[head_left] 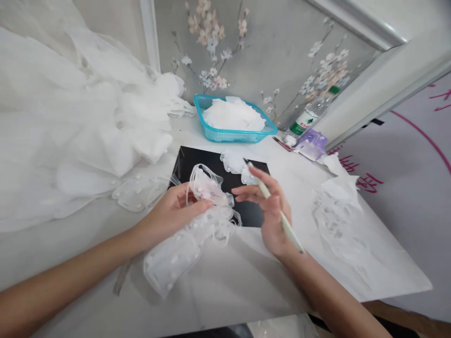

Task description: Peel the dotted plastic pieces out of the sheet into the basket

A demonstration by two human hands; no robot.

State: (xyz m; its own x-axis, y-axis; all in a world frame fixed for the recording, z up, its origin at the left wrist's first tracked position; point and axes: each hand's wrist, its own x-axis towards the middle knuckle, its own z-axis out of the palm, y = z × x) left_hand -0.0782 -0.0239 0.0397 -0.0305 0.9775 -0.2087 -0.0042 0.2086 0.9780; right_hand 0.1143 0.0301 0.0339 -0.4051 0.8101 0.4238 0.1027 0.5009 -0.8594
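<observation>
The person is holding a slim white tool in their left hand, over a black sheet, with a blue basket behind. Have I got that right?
Not quite: the head view shows the slim white tool in the right hand, not the left. The left hand holds beaded white tulle. The black sheet and blue basket are as you say.

Two bare forearms, the left forearm point(59, 277) and the right forearm point(327, 295), both slim and smooth, narrowing toward slender wrists. Bare skin right out to the lower edges of the view. A left hand point(172, 211) and a right hand point(269, 211), both bare and fine-boned, with narrow palms and softly rounded knuckles. Long, thin fingers point(246, 190), tapering toward the tips. Fingernails short and neatly trimmed, close to the fingertips, with a faint sheen on the ones in view. Skin creases at the finger joints only faintly visible, too soft in the picture for finer detail.
</observation>
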